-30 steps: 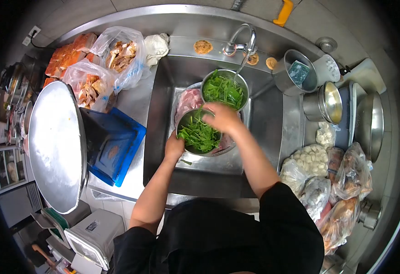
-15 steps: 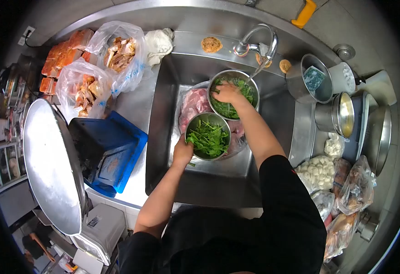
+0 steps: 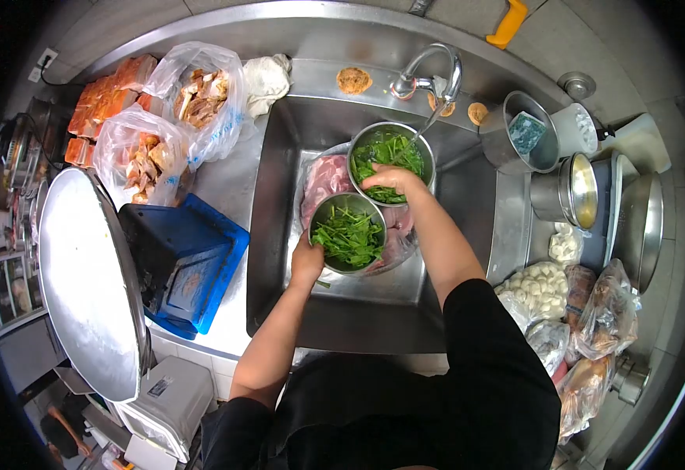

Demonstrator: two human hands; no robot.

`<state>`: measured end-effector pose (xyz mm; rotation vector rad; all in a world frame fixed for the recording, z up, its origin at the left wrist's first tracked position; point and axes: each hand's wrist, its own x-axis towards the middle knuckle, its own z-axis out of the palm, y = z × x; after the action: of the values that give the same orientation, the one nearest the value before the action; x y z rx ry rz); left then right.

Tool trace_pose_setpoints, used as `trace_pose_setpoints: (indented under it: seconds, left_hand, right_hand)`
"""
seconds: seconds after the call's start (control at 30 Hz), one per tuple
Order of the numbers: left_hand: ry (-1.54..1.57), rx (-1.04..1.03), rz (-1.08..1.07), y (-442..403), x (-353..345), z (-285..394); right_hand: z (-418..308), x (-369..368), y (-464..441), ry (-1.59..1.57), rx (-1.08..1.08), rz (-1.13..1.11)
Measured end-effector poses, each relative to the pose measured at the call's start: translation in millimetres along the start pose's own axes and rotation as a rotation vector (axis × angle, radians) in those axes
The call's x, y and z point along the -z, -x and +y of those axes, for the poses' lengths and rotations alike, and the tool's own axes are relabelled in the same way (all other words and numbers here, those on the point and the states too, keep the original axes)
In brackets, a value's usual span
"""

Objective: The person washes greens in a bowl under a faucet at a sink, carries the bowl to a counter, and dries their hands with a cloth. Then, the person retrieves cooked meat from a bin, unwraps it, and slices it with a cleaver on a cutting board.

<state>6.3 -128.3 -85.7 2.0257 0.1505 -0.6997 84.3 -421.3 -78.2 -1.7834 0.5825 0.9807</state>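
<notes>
Two metal bowls of leafy greens sit over pale pink raw meat (image 3: 324,185) in the sink (image 3: 281,313). My left hand (image 3: 306,261) grips the left rim of the nearer bowl (image 3: 384,223), thumb by its greens (image 3: 349,239). In the farther bowl (image 3: 432,166), my right hand (image 3: 396,180) is curled around leafy greens (image 3: 392,153) near the front rim; its fingertips are partly hidden among the leaves. From the curved tap (image 3: 454,70), a stream of water runs into that farther bowl.
Bags of cooked meat pieces (image 3: 147,166), a blue crate (image 3: 221,266) and a large metal pan (image 3: 88,290) stand left. On the right are metal pots (image 3: 555,196), a bucket with a green scouring pad (image 3: 526,131), and bags of white peeled cloves (image 3: 538,290).
My right hand has drawn back toward the near rim of the farther bowl and its fingers have curled in the greens. My left hand keeps its hold. The whole view shifted slightly.
</notes>
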Motion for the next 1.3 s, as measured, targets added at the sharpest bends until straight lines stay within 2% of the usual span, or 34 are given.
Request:
trace_pose_setpoints:
  seconds: [0.07, 0.2, 0.27, 0.3, 0.33, 0.4, 0.43, 0.47, 0.53, 0.57, 0.67, 0.7, 0.73, 0.8, 0.83, 0.87, 0.93, 0.97, 1.0, 1.07, 1.1, 1.13, 1.2, 1.23, 1.27, 1.3]
  left_hand:
    - [0.029, 0.028, -0.003, 0, 2, 0]
    - [-0.032, -0.041, 0.004, 1, 3, 1]
    - [-0.051, -0.043, 0.007, 1, 5, 0]
    - [-0.051, -0.017, -0.008, 3, 7, 1]
    - [-0.052, 0.009, -0.022, 4, 8, 3]
    - [-0.052, -0.024, -0.006, 2, 9, -2]
    - [-0.052, -0.056, 0.006, 1, 9, -5]
    - [-0.049, -0.057, 0.007, -1, 10, -7]
    - [-0.09, -0.082, 0.038, -4, 9, -14]
    - [-0.043, -0.09, 0.03, -7, 7, -19]
    - [-0.093, -0.063, 0.049, -9, 7, -17]
    - [-0.016, -0.053, 0.029, -5, 8, -13]
    - [-0.047, -0.082, 0.042, -4, 8, -13]
    - [-0.05, -0.067, 0.048, 9, 12, 7]
    - [-0.051, -0.06, 0.053, 13, 14, 15]
    - [-0.002, -0.021, 0.026, 17, 16, 24]
    - [0.047, 0.016, 0.003, 15, 17, 19]
    - [0.046, 0.001, 0.017, 7, 13, 7]
    - [0.044, -0.016, 0.032, 0, 11, -5]
    - [-0.006, 0.009, 0.058, -4, 13, -15]
    - [-0.013, 0.002, 0.049, -3, 15, -15]
    - [-0.019, -0.007, 0.04, -2, 17, -14]
    - [-0.075, -0.018, 0.045, 5, 19, -8]
    - [-0.125, -0.028, 0.05, 11, 19, -3]
    - [-0.123, -0.035, 0.043, 12, 17, -6]
    - [-0.095, -0.027, 0.021, 9, 16, -14]
  right_hand:
    - [35, -3, -54, -0.004, 0.138, 0.024]
    - [30, -4, -53, 0.117, 0.175, 0.169]
    - [26, -1, -43, -0.201, 0.113, 0.231]
    - [27, 1, -44, -0.248, 0.124, 0.326]
    - [27, 1, -45, -0.248, 0.127, 0.326]
    - [33, 6, -53, -0.532, 0.188, 0.359]
    - [35, 17, -57, -0.558, 0.256, 0.234]
    - [41, 18, -60, -0.555, 0.257, 0.235]
    - [47, 17, -58, -0.6, 0.174, 0.493]
    - [51, 20, -56, -0.801, 0.322, 0.246]
    - [30, 8, -7, -0.866, 0.252, 0.23]
    - [14, -7, 29, -0.981, 0.277, 0.118]
    - [10, -24, 43, -0.984, 0.256, 0.108]
    - [3, -57, 54, -1.078, 0.339, 0.245]
    - [2, -79, 56, -1.069, 0.499, 0.33]
    - [0, -100, 58, -1.038, 0.676, 0.399]
    - [1, -135, 66, -0.58, 0.65, 0.773]
    - [8, -146, 63, -0.412, 0.72, 0.748]
    - [21, -153, 53, 0.015, 0.851, 0.875]
    - [24, -170, 67, 0.349, 0.775, 0.771]
    - [25, -177, 69, 0.419, 0.69, 0.682]
    - [26, -183, 71, 0.419, 0.692, 0.684]
    - [22, -193, 78, 0.653, 0.508, 0.617]
    - [15, -188, 81, 0.682, 0.41, 0.469]
    - [10, -186, 85, 0.683, 0.404, 0.477]
    - [1, -183, 90, 0.768, 0.302, 0.388]
